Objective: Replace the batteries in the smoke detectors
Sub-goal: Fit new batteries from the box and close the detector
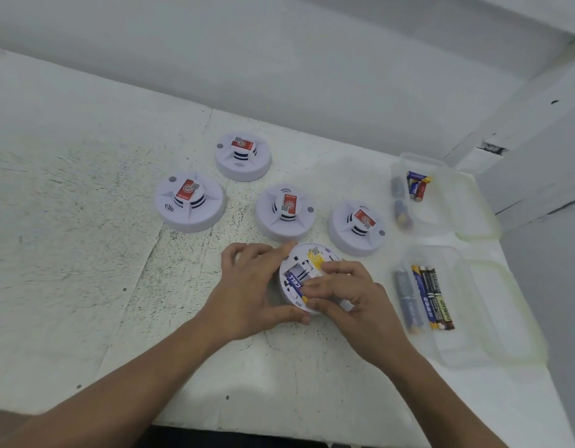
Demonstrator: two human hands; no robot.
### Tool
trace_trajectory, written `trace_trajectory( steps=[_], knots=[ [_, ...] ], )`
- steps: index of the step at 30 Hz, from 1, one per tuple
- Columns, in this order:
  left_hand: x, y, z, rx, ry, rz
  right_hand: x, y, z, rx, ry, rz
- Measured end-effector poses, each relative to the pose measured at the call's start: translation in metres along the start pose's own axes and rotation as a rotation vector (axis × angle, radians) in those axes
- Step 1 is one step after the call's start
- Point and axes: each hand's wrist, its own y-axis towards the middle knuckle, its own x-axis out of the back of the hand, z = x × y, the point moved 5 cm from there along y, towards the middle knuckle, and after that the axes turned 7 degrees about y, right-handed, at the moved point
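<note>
A white smoke detector point(304, 258) lies upside down near the table's front, its battery bay open. My left hand point(257, 286) grips its left rim, thumb under the near edge. A blue battery point(295, 282) marked CELL sits in the bay, and my right hand point(347, 291) pinches it with curled fingertips at its near end. A yellow label point(315, 257) shows at the far side of the bay. The detector's right half is hidden under my right hand.
Several other detectors stand face up behind: far middle point(242, 156), left point(189, 202), centre point(284, 212), right point(357, 227). A clear box point(467, 318) with several batteries sits at the right; another clear box point(441, 195) with batteries lies behind it. The wall runs close behind.
</note>
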Motion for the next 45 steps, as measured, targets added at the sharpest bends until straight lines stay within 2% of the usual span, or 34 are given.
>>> trace_trajectory(
  steps=[12,16,20,22,25,27,30,32,37,45],
  knots=[
    [0.000,-0.001,-0.001,-0.004,0.029,0.011,0.000,0.002,0.010,0.146,-0.182,0.094],
    [0.001,-0.002,-0.004,0.010,0.031,-0.001,0.006,0.012,0.019,0.039,-0.201,0.199],
    [0.002,-0.003,-0.005,0.023,0.023,0.023,0.026,0.033,0.036,-0.202,-0.130,0.351],
    [0.003,-0.003,-0.005,0.025,0.016,0.029,0.044,0.051,0.043,-0.255,-0.090,0.377],
    [0.005,-0.003,-0.007,0.024,0.027,0.021,0.089,0.085,0.039,-0.264,0.031,0.157],
    [0.006,-0.004,-0.008,0.025,0.022,0.005,0.122,0.106,0.019,-0.297,0.013,-0.029],
    [0.007,-0.004,-0.009,0.042,0.013,0.001,0.161,0.130,-0.016,-0.371,-0.180,-0.260],
    [0.006,-0.004,-0.008,0.051,0.014,0.017,0.176,0.137,-0.032,-0.445,-0.370,-0.338],
    [0.005,-0.002,-0.009,0.060,0.028,0.043,0.181,0.148,-0.060,-0.485,-0.654,-0.293],
    [0.006,-0.001,-0.008,0.037,0.011,-0.001,0.170,0.160,-0.094,-0.417,-0.712,-0.304]
  ],
)
